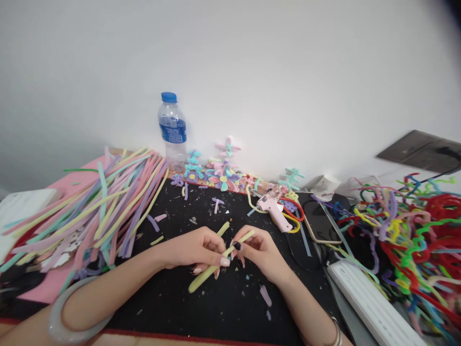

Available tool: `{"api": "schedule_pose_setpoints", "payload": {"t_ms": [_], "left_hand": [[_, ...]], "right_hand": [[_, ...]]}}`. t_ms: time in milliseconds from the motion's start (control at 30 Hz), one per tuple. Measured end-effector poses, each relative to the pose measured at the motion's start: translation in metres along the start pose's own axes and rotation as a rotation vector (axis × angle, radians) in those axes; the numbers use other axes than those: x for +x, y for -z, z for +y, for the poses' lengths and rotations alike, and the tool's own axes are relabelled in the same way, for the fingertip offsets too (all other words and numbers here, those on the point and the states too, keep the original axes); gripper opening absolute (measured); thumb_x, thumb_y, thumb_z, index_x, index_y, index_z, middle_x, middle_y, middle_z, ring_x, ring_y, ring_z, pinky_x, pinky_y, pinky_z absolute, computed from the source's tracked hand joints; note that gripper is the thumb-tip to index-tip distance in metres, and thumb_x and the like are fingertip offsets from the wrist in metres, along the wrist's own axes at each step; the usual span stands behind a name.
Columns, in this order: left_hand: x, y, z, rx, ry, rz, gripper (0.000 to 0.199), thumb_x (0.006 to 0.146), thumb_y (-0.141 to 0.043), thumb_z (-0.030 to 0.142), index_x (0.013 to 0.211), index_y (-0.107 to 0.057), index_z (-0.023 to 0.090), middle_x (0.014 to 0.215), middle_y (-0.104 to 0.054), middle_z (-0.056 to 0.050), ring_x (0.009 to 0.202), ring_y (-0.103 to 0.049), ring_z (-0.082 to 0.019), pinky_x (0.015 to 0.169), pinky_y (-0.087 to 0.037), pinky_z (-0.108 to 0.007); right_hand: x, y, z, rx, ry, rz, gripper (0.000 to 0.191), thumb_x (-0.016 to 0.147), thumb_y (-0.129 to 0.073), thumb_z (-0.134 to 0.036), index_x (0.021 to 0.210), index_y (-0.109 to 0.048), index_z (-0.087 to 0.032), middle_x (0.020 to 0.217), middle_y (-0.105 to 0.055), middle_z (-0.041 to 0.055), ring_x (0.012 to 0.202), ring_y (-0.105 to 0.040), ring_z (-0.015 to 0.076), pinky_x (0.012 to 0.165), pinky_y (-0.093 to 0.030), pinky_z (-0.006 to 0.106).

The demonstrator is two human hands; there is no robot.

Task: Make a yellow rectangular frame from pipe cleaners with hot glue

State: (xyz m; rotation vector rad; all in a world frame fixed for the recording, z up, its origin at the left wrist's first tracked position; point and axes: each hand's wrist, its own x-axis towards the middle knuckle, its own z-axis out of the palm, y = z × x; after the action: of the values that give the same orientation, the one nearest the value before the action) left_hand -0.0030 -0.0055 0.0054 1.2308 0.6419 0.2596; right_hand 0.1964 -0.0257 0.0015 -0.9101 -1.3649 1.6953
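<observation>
My left hand and my right hand meet over the black mat. Between them are pale yellow pipe cleaners. One long piece slants under my left fingers, its lower end sticking out below the hand and its upper end above. A shorter piece runs between both thumbs, its tip poking out above my right hand. Both hands are closed, thumbs pressed against the fingers. Parts of the fingers and the pieces' crossing are hidden.
A heap of pastel pipe cleaners lies left. A pink glue gun and phone lie right, near a white power strip and tangled coloured pipe cleaners. Behind stand a water bottle and pipe-cleaner flowers.
</observation>
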Motion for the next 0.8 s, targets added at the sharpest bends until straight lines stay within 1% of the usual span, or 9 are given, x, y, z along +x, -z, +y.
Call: {"api": "schedule_pose_setpoints", "payload": {"t_ms": [100, 233, 367, 500, 600, 733, 800], "left_hand": [[0.001, 0.0, -0.001, -0.002, 0.004, 0.062, 0.025, 0.074, -0.066, 0.036, 0.066, -0.06, 0.013, 0.054, -0.062, 0.0, 0.033, -0.035, -0.003, 0.034, -0.026, -0.015], [0.002, -0.001, -0.002, 0.003, -0.022, 0.189, 0.026, 0.074, -0.066, 0.037, 0.068, -0.06, 0.012, 0.059, -0.064, -0.001, 0.034, -0.039, -0.003, 0.035, -0.029, -0.015], [0.004, 0.0, -0.003, -0.012, -0.118, 0.31, 0.026, 0.078, -0.062, 0.037, 0.071, -0.058, 0.012, 0.061, -0.064, -0.001, 0.035, -0.038, -0.003, 0.036, -0.03, -0.015], [0.005, 0.0, -0.005, 0.003, -0.181, 0.397, 0.026, 0.08, -0.06, 0.037, 0.071, -0.056, 0.013, 0.055, -0.061, 0.001, 0.036, -0.041, -0.003, 0.038, -0.031, -0.015], [0.006, 0.0, -0.004, 0.019, -0.19, 0.388, 0.027, 0.079, -0.061, 0.038, 0.072, -0.057, 0.012, 0.054, -0.059, 0.002, 0.037, -0.045, -0.005, 0.039, -0.035, -0.016], [0.007, 0.001, -0.004, -0.044, -0.166, 0.332, 0.024, 0.079, -0.062, 0.037, 0.081, -0.058, 0.014, 0.054, -0.058, 0.003, 0.04, -0.05, -0.007, 0.041, -0.041, -0.018], [0.007, 0.001, -0.005, -0.06, -0.158, 0.308, 0.023, 0.079, -0.062, 0.036, 0.082, -0.059, 0.013, 0.057, -0.06, 0.002, 0.043, -0.052, -0.008, 0.044, -0.045, -0.019]], "right_hand": [[-0.001, -0.002, -0.003, -0.098, 0.051, 0.099, 0.014, 0.078, -0.065, -0.029, 0.074, -0.062, -0.016, 0.062, -0.063, 0.0005, 0.047, -0.048, 0.0086, 0.046, -0.04, 0.021], [-0.002, -0.005, -0.005, -0.184, 0.075, 0.198, 0.014, 0.078, -0.065, -0.028, 0.071, -0.061, -0.016, 0.061, -0.062, 0.0001, 0.047, -0.046, 0.0079, 0.045, -0.037, 0.02], [-0.003, -0.006, -0.002, -0.229, 0.093, 0.228, 0.014, 0.079, -0.063, -0.028, 0.072, -0.063, -0.016, 0.064, -0.063, 0.0011, 0.048, -0.046, 0.0079, 0.045, -0.036, 0.019], [-0.003, -0.005, 0.003, -0.314, 0.126, 0.226, 0.011, 0.081, -0.059, -0.024, 0.078, -0.066, -0.017, 0.068, -0.064, 0.0013, 0.048, -0.046, 0.0075, 0.045, -0.036, 0.019], [-0.003, -0.003, 0.006, -0.355, 0.152, 0.23, 0.01, 0.082, -0.058, -0.022, 0.083, -0.067, -0.018, 0.069, -0.065, 0.0012, 0.048, -0.047, 0.0075, 0.045, -0.037, 0.019], [-0.003, 0.0, 0.007, -0.32, 0.165, 0.246, 0.01, 0.083, -0.058, -0.023, 0.085, -0.067, -0.019, 0.07, -0.066, 0.0013, 0.049, -0.048, 0.0081, 0.046, -0.04, 0.019], [-0.003, 0.0, 0.007, -0.304, 0.161, 0.244, 0.01, 0.082, -0.058, -0.023, 0.085, -0.067, -0.018, 0.07, -0.065, 0.0015, 0.05, -0.048, 0.0083, 0.047, -0.041, 0.02]]}}
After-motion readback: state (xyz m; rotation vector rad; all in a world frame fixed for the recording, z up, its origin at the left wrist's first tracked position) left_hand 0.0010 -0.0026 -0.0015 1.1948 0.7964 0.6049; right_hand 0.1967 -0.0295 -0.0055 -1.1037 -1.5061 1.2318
